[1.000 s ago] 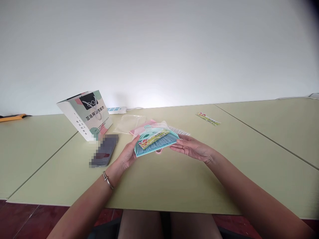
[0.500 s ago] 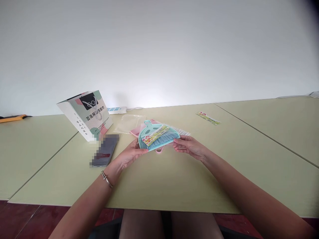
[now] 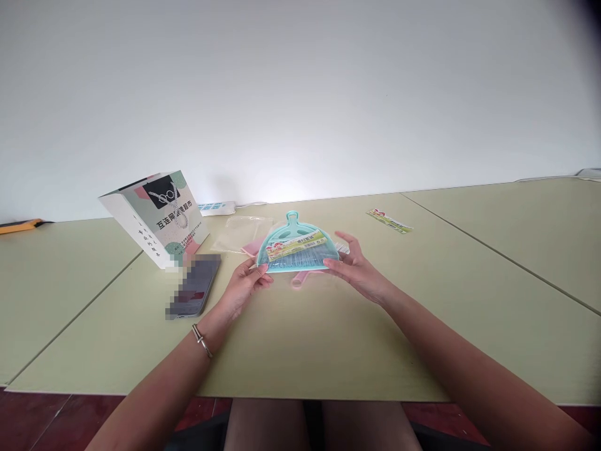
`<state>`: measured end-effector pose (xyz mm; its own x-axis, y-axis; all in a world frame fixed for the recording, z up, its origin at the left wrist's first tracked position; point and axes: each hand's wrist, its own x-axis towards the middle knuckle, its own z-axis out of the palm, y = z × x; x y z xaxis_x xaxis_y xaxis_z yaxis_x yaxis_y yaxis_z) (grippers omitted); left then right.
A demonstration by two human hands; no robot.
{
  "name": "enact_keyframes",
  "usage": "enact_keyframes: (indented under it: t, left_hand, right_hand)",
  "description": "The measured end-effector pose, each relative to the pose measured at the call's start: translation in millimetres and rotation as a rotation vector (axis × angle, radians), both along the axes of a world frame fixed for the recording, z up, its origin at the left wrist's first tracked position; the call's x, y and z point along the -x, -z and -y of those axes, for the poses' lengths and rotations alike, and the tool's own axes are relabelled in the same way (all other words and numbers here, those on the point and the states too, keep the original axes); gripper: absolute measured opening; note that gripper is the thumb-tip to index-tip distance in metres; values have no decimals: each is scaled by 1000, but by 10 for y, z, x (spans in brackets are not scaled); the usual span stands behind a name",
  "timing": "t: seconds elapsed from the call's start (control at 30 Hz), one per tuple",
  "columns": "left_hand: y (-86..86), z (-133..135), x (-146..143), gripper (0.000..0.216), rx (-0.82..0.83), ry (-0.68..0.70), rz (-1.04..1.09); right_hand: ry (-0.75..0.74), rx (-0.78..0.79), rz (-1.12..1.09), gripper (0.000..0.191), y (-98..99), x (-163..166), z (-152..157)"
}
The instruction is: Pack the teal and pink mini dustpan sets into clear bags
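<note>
A light-teal dustpan [image 3: 265, 241] faces me, its handle pointing away, with blue brush bristles [image 3: 300, 258] lying in its pan. Across it runs a printed label strip [image 3: 297, 245], seemingly under clear wrapping. My left hand [image 3: 246, 279] pinches the lower left corner, thumb on the front edge. At the lower right corner, my right hand [image 3: 355, 266] has its thumb on the edge and its index finger stretched out behind. Beneath the dustpan, a pink piece with a rounded handle end [image 3: 299, 280] and pale bristles [image 3: 342, 248] are partly hidden.
Left of my hands stand a printed paper bag [image 3: 173, 213] and a dark phone [image 3: 200, 285], partly pixelated. Clear plastic wrapping [image 3: 240, 233] lies behind the dustpan, near a white power strip [image 3: 216, 208]. Another label strip [image 3: 389, 221] rests at the right. An orange object [image 3: 21, 226] sits far left.
The dustpan has turned from a slant to nearly level, its handle swinging right. My right index finger has lifted away from it, and my left hand has shifted slightly.
</note>
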<state>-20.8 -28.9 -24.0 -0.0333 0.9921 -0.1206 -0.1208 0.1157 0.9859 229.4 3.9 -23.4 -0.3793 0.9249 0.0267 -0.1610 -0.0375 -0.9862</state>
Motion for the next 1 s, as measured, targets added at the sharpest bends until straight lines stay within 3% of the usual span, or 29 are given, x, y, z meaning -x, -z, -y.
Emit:
enact_keyframes:
  t: [0.1, 0.2, 0.3, 0.5, 0.67, 0.83, 0.9, 0.93, 1.0]
  left_hand:
    - [-34, 16, -16, 38, -9, -61, 17]
    - [-76, 37, -32, 35, -25, -82, 29]
    - [-108, 51, -34, 37, -25, -69, 9]
    - [-95, 31, -6, 39, 12, -45, 35]
    - [-92, 51, -16, 31, 6, 49, -35]
    - [-163, 155, 9, 97, -318, 271, 11]
    - [-174, 184, 4, 109, -435, 303, -99]
    - [-170, 188, -8, 105, -466, 274, -175]
    - [-143, 173, -47, 76, -491, 141, -289]
  right_hand:
    - [-177, -254, 151, 111, -8, -43, 30]
    - [-159, -458, 357, 96, 16, -60, 38]
    - [-106, -535, 485, 77, 43, -61, 37]
    - [-101, -592, 574, 63, 74, -101, 15]
    - [142, -588, 427, 30, 129, -79, -35]
    - [251, -485, 236, 34, 105, 0, -23]
    - [278, -440, 196, 38, 80, 23, -1]
    - [287, -433, 181, 39, 71, 33, 10]
    - [295, -444, 163, 37, 68, 50, 30]
